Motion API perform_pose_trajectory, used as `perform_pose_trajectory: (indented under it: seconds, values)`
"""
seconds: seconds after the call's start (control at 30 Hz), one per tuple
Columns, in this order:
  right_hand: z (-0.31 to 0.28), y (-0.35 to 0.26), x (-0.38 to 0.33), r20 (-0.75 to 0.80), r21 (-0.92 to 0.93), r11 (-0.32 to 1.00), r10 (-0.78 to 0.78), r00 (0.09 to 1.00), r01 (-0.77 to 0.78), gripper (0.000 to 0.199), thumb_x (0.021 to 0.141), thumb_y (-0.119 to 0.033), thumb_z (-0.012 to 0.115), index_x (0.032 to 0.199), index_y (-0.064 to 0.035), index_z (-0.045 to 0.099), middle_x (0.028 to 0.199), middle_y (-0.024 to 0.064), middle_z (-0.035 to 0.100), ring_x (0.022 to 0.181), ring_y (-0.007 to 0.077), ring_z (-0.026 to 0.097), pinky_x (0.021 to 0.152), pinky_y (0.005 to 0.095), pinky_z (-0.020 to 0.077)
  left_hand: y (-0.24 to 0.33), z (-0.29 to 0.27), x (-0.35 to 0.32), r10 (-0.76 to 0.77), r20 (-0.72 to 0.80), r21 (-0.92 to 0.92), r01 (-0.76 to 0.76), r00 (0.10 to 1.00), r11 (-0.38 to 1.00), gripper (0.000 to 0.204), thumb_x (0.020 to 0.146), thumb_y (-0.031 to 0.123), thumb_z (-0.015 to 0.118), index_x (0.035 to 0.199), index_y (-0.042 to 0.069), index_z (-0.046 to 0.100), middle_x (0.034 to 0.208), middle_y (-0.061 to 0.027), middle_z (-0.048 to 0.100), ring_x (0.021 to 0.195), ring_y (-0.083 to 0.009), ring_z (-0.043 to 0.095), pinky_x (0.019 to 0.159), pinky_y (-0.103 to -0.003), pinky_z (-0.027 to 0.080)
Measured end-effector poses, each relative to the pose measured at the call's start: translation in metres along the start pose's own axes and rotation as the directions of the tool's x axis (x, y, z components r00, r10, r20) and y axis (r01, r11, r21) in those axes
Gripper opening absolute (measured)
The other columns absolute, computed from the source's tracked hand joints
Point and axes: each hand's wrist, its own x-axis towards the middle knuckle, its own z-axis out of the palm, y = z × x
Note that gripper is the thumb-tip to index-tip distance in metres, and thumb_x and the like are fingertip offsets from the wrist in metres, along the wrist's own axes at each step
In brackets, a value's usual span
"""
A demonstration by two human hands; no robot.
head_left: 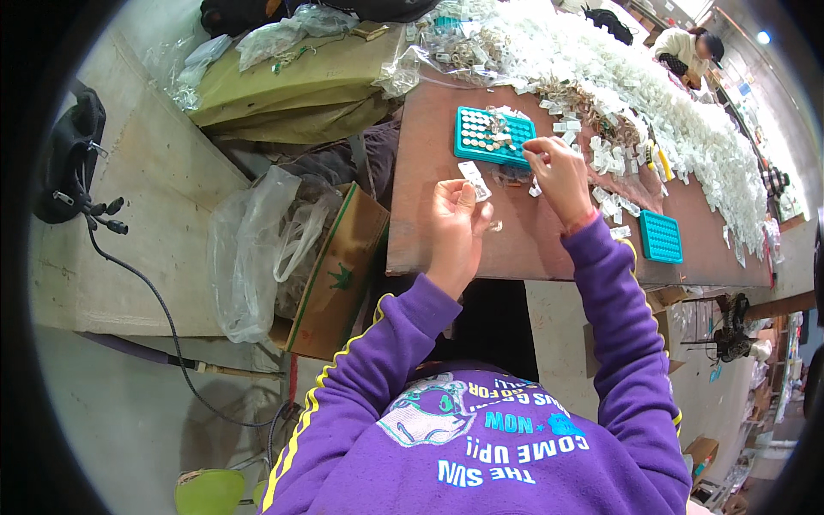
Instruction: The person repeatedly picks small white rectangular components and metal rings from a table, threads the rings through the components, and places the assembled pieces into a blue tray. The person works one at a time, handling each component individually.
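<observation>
Roughly halfway, judging by the teal tray (493, 136) on the counter (429, 154): many holes filled. Left hand (455, 225) pinches a small clear packet (475, 180); right hand (558, 174) pinches a tiny piece beside the tray. A large white pile (652, 94) remains.

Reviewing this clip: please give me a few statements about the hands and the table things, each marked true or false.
1. The left hand holds a small clear packet. True.
2. The right hand rests flat on the floor. False: it is raised over the brown table, fingers pinched beside the teal tray.
3. Only one teal tray is on the table. False: a second teal tray lies near the right edge.
4. A pile of white packets runs along the far side of the table. True.
5. A cardboard box stands left of the table. True.
</observation>
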Motion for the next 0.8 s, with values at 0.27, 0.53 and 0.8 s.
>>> perform_pose_trajectory:
  seconds: [0.27,0.53,0.8]
  values:
    - [0.029,0.025,0.023,0.061,-0.181,0.984,0.004,0.998,0.007,0.015,0.081,-0.02,0.07,0.084,-0.0054,0.068,0.088,0.0128,0.064,0.082,0.0317,0.063,0.073,0.0413,0.0497,0.006,0.0,0.006,0.009,0.099,0.027,-0.012,0.995,1.0,0.009,0.1,0.015,0.051,0.104,0.009,0.048,0.089,-0.004,0.058,0.06,-0.0068,0.042,0.053,-0.022,0.039]
    - [0.023,0.03,0.041,0.11,0.157,0.977,0.125,0.986,-0.142,0.017,0.075,-0.017,0.071,0.083,-0.0027,0.066,0.08,0.0109,0.068,0.074,0.0247,0.068,0.072,0.0351,0.0532,0.005,-0.002,0.005,-0.033,0.118,-0.013,0.035,0.992,0.999,0.012,0.099,0.017,0.053,0.106,0.007,0.05,0.094,-0.0099,0.063,0.07,-0.0126,0.057,0.058,-0.022,0.043]
    - [0.025,0.024,0.063,0.253,-0.119,0.988,-0.065,0.965,0.098,0.013,0.075,-0.012,0.071,0.086,-0.0057,0.073,0.078,0.0135,0.069,0.076,0.0288,0.068,0.073,0.0371,0.053,0.004,-0.003,0.007,-0.014,0.172,-0.004,0.015,0.985,1.0,0.014,0.099,0.019,0.053,0.106,0.006,0.051,0.096,-0.0131,0.065,0.077,-0.0148,0.061,0.062,-0.024,0.046]
